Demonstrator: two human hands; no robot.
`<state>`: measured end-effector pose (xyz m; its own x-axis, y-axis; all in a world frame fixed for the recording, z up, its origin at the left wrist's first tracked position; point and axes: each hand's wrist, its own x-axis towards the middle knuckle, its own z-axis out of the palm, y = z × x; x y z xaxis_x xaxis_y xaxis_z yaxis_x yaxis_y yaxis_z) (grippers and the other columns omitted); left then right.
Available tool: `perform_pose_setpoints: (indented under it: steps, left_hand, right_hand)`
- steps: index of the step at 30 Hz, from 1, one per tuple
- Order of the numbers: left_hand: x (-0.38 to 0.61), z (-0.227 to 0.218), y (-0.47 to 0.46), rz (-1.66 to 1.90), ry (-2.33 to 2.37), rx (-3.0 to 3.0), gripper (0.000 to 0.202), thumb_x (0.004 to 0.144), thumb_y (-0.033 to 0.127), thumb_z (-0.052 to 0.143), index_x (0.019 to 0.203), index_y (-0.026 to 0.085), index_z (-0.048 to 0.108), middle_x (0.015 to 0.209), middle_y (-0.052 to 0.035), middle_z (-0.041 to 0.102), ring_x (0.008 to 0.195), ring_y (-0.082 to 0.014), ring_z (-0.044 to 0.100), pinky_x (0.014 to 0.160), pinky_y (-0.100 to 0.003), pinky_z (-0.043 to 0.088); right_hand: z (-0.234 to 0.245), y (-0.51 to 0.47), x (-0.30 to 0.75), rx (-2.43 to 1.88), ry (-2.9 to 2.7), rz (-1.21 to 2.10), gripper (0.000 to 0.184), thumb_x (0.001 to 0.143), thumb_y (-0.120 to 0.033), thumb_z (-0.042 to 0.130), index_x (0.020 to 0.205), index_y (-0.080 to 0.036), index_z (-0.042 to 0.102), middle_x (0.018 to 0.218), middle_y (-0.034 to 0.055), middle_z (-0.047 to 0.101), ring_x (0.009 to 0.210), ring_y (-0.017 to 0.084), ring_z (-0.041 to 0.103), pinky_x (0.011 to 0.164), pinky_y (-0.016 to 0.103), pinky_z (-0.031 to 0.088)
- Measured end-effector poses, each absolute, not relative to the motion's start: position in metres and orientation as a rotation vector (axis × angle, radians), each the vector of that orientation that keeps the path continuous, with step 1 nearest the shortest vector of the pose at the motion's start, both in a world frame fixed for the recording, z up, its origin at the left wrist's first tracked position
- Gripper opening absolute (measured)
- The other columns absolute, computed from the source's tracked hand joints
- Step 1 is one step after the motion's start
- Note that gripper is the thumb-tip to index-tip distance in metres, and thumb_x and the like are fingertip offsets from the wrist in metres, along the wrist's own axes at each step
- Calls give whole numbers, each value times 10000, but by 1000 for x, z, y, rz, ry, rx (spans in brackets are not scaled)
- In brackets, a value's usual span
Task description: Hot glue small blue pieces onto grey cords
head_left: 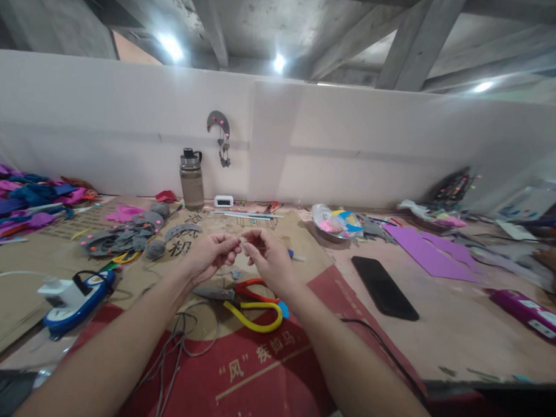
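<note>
My left hand and my right hand meet over the middle of the table, fingertips pinched together. Between them is a tiny pale piece, too small and blurred to name. Just below lie scissors with one yellow and one red handle, blades pointing left. Loose grey cord trails over the red and brown printed cardboard. To the left of my hands rest a ball of grey yarn and a heap of grey felt pieces with pink dots.
A water bottle and a small white digital clock stand by the partition, where a grey crescent ornament hangs. Right are a bowl, black phone, purple sheet and magenta power strip. A blue power strip lies left.
</note>
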<state>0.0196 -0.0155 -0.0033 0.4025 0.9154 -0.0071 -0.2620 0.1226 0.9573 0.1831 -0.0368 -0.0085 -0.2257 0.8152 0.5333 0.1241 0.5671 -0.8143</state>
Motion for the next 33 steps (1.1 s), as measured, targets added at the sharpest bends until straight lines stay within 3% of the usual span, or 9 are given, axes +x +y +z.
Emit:
perform_pose_setpoints:
  steps: [8, 18, 25, 28, 30, 33]
  left_hand:
    - [19, 0, -19, 846, 785, 1194, 232, 668, 317, 731, 665, 114, 618, 568, 11, 564, 463, -36, 470, 440, -149, 348]
    - [22, -3, -19, 849, 795, 1231, 261, 635, 339, 740, 612, 113, 611, 494, 20, 529, 432, -41, 442, 425, -157, 346]
    - [20, 1, -18, 940, 817, 1162, 267, 652, 331, 736, 655, 102, 598, 584, 1, 575, 441, -33, 459, 435, -151, 363]
    - [19, 1, -19, 918, 777, 1158, 267, 662, 332, 731, 652, 102, 596, 606, -1, 582, 445, -31, 468, 432, -149, 363]
    - [19, 1, -20, 895, 761, 1165, 259, 666, 329, 728, 649, 105, 600, 599, 3, 578, 445, -29, 466, 428, -146, 359]
    - [18, 0, -21, 837, 766, 1188, 238, 671, 316, 726, 648, 108, 612, 566, 9, 565, 448, -33, 466, 432, -146, 363]
  right_hand:
    - [-7, -37, 187, -803, -1793, 715, 151, 849, -296, 507, 872, -184, 607, 736, 19, 588, 593, 98, 543, 547, 231, 492]
    - [-6, -36, 182, -961, -1848, 556, 14, 765, -188, 513, 757, -183, 504, 665, -14, 548, 596, 95, 495, 549, 207, 397]
    - [0, -46, 186, -666, -1787, 969, 407, 925, -393, 273, 640, -180, 470, 546, -21, 488, 519, 84, 483, 560, 222, 431]
    - [-6, -41, 184, -703, -1682, 901, 219, 865, -389, 456, 849, -186, 536, 706, -7, 539, 576, 89, 514, 517, 212, 452]
    - [-10, -37, 183, -754, -1659, 841, 205, 838, -348, 513, 981, -203, 533, 822, 15, 561, 621, 95, 538, 512, 212, 473]
    - [-12, -35, 183, -794, -1732, 775, 169, 856, -320, 487, 931, -193, 570, 835, 32, 576, 603, 92, 543, 528, 223, 487]
